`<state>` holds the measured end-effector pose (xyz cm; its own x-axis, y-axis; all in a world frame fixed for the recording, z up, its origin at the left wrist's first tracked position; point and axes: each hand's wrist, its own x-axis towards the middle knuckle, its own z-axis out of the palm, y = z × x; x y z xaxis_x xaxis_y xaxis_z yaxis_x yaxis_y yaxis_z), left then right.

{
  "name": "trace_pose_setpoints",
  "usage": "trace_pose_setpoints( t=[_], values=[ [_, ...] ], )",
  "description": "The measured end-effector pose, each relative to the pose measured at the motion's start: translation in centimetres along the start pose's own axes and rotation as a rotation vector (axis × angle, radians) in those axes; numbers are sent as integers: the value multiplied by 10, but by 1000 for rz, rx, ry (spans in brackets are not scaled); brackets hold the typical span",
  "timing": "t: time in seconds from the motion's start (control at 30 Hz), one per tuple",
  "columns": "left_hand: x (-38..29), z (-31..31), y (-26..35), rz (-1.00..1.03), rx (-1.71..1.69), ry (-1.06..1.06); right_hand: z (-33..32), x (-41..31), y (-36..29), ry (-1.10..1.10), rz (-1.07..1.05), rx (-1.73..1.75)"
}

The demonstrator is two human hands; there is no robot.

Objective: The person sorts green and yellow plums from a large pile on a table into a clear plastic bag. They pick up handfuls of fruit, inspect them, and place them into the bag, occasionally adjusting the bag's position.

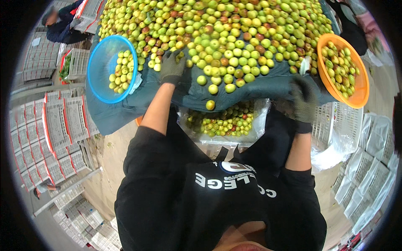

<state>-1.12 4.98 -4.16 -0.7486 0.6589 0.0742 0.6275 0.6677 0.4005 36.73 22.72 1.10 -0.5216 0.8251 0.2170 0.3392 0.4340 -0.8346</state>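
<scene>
Small round green, yellow and reddish fruits [232,53], perhaps jujubes, cover a table draped in dark green cloth [263,88]. My left hand [172,66], in a grey-green knit glove, is among the fruits at the near edge, with fruit by its fingertips; its grip is partly hidden. My right hand [304,102], gloved alike and motion-blurred, is over the cloth's near edge, left of an orange plastic basket [320,62] of fruits. A blue plastic basket [94,91] with fewer fruits is left of my left hand. One fruit [210,105] lies at the cloth's hanging edge.
Below the table edge, between my legs, a plastic-lined crate [243,144] holds fruits. A white crate [345,120] with clear plastic [333,155] stands at right. Stacked crates [67,125] are at left, plastic-covered ones [361,185] at right. A person [64,28] is at upper left.
</scene>
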Motion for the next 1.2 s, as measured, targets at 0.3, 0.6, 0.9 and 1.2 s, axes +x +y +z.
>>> trace_pose_setpoints(
  t=[0.3, 0.6, 0.9, 1.2],
  values=[
    [-19, 26, 17, -4, -208, -61, 104, 67, 21, -293, 186, -632],
    [-51, 9, 46, 91, -431, -317, 123, 65, 32, -615, -325, -562],
    [-95, 10, 41, 123, -663, -380, 171, 50, -35, -924, 136, 121],
    [-137, -16, 33, 274, -454, -503, 166, 29, -55, -1164, 74, -70]
  ],
)
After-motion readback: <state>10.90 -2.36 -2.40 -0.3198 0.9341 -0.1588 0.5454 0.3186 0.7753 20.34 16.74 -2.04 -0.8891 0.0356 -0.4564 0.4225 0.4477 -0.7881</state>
